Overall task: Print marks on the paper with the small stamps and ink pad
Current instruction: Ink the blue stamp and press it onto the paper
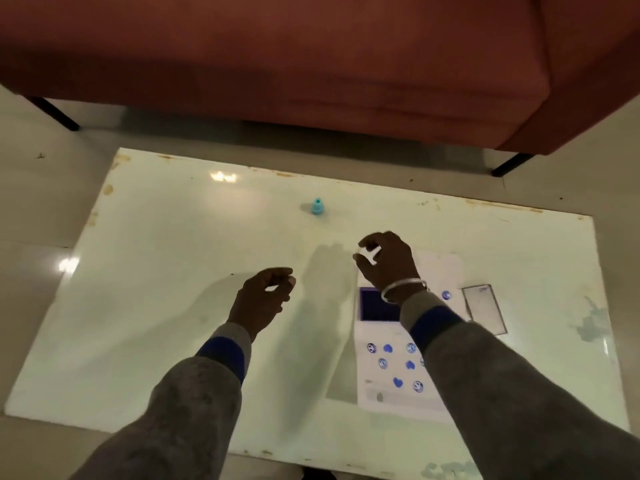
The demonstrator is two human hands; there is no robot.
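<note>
A red sofa (pixel 311 57) stands beyond the far edge of a white bench (pixel 173 254). Both grey sleeves reach out over it. Toward the near right corner lies the paper (pixel 391 396), printed with blue marks, with the blue ink pad (pixel 375 304) on it and a clear lid (pixel 485 308) beside it. The right hand (pixel 388 261), wearing a bracelet (pixel 401 289), hovers over the paper's far end, its fingers pinching a small white stamp (pixel 370 253). The left hand (pixel 263 299) hangs mid-bench, fingers loosely curled, apparently empty. A teal stamp (pixel 317 206) stands upright near the far edge.

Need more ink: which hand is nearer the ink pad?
Right. Right hand, pinching a white object, hovers just beyond the ink pad; left hand is off to its left.
</note>
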